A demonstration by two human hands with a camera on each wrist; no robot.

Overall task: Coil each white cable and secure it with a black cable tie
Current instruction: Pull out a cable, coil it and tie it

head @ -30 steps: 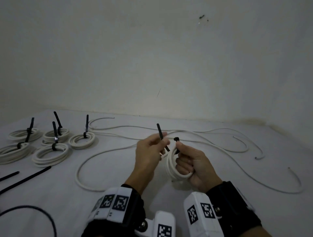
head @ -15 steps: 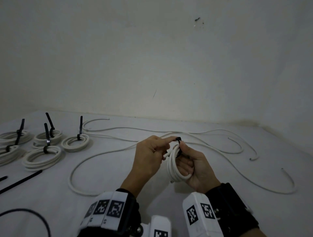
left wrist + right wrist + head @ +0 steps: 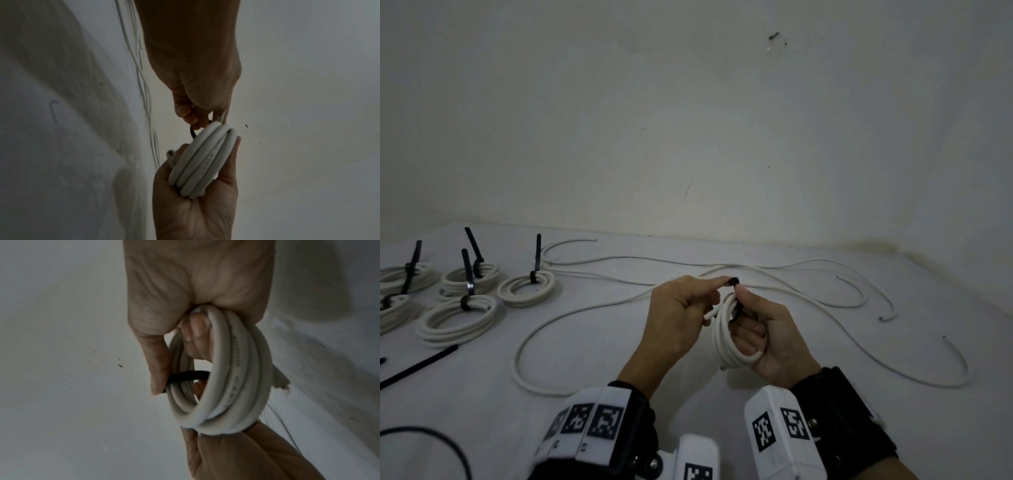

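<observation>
Both hands are bare, without gloves or rings. The left hand (image 3: 674,317) has on its wrist a black band (image 3: 633,428) that carries a white block (image 3: 589,426). This block has square black-and-white markers printed on its faces. The right hand (image 3: 774,339) has the same kind of black wrist strap (image 3: 849,421), with a white marker block (image 3: 779,431) and small metal screws. Between the wrists, low in the head view, another white piece (image 3: 697,459) with one more marker is visible.

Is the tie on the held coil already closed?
Cannot tell: black cable tie loops round the coil, but fingertips hide its head.
</observation>
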